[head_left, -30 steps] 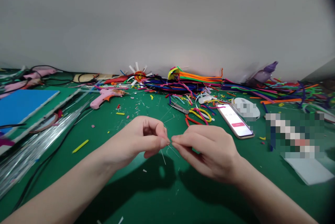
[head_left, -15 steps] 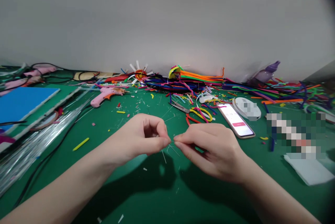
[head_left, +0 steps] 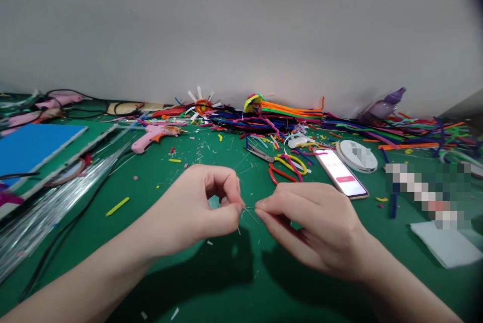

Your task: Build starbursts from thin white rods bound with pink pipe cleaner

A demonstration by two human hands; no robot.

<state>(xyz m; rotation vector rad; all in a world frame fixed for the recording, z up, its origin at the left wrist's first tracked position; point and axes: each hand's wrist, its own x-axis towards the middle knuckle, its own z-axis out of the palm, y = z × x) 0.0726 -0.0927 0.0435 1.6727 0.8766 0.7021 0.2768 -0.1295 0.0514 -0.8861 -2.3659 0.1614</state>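
1. A thin pale strand [head_left: 249,208] bridges the fingertips of both hands, above the tabletop [head_left: 234,308] and on the wearer's side of the scissors [head_left: 268,159].
2. The left hand [head_left: 196,207] pinches one end between thumb and index finger, the index bent into a loop; its forearm slants in from the near left of the scissors.
3. The right hand [head_left: 317,222] grips the other end in a thumb-and-finger pinch, knuckles up, its forearm slanting in from the near right of the scissors.
4. Right of the scissors lies a lit phone [head_left: 343,174], with a white disc [head_left: 356,156] just beside it.
5. Far right of and beyond the scissors, a tilted purple bottle [head_left: 383,106] rests by the wall; its contents cannot be told.
6. Well left of the scissors is clear plastic wrapping [head_left: 68,202]; what it holds is unclear.
7. Left of and beyond the scissors lies a pink glue gun [head_left: 153,137]; coloured fuzzy stems [head_left: 294,110] lie behind them.
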